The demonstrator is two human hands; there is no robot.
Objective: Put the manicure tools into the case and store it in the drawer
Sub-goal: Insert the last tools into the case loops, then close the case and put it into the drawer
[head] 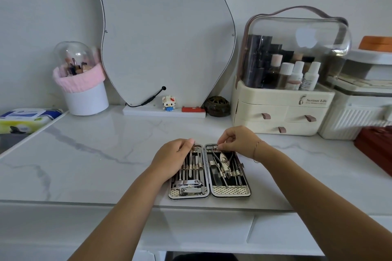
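Manicure case (230,190): lies opened flat on the white marble bench (95,154), near its front edge, both halves facing up.
Done so far: most manicure tools (192,167) already sit under the gold bands. Slim picks and files fill the left half, with clippers across its lower end. Nippers and scissors are in the right half.
In hand: the right hand (237,142) pinches a small tool (214,147) with curled fingers at the top of the right half, probably seating it in its slot.
Left hand (171,158): rests palm-down over the left half. Its fingers curl at the top corner, and I cannot tell whether they grip anything.
Left to do: finish seating that piece, fold the case shut and fasten it, then store it.
Drawer: the cream organiser's drawers (281,129) behind on the right are all closed. Which drawer is meant I cannot tell.
Look of the case: dark lining, gold mesh pockets, bright chrome tools, thin rounded rim.
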